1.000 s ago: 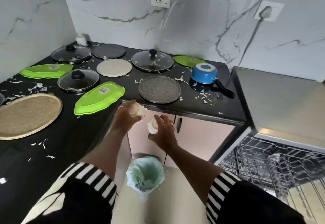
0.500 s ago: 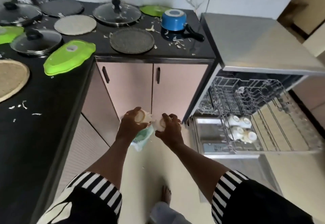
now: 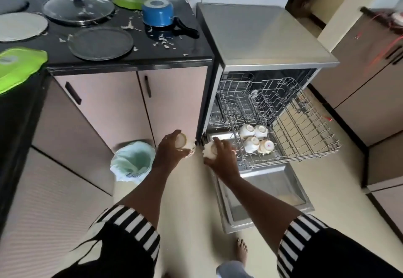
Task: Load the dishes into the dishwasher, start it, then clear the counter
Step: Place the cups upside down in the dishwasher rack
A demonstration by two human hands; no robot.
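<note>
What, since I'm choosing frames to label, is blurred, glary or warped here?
Head view: the wide lens slants the cupboard doors; the dishwasher top carries pale glare; the right-hand cabinet is smeared; the racked cups look fairly sharp.

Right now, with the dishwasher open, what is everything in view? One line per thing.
racked cups: four, white, rack's near left corner
held cups: two, cream, one per hand
rack: one, grey wire, pulled out above the lowered door
dishwasher: one, steel, right of the counter
saucepan: one, blue, counter's right end
glass lid: one, black knob, counter's back
dark plate: one, speckled grey, counter's front
pale plate: one, grey-white, left of it
green trays: two, lime, left edge and behind saucepan
bin: one, pale green liner, floor by cabinets
left hand: grips a cup, beside the bin
right hand: grips a cup, at the rack's corner
</note>
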